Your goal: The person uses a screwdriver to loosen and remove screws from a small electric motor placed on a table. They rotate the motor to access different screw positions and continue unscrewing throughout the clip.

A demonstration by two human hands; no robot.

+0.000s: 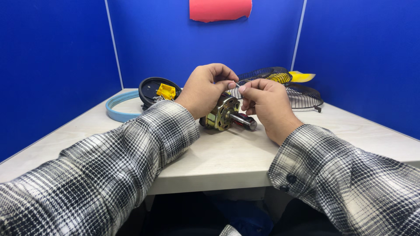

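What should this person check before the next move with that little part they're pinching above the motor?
1. Small part gripped: left hand and right hand meet fingertip to fingertip on a thin pale piece; ok.
2. What the piece is: too small to tell; cannot tell.
3. Motor steady: lies on its side on the table, no hand seen gripping it; cannot tell.
4. Shaft free: points right, nothing on it; ok.
5. Room to work: grilles behind the right hand, black cover and blue ring behind the left; ok.
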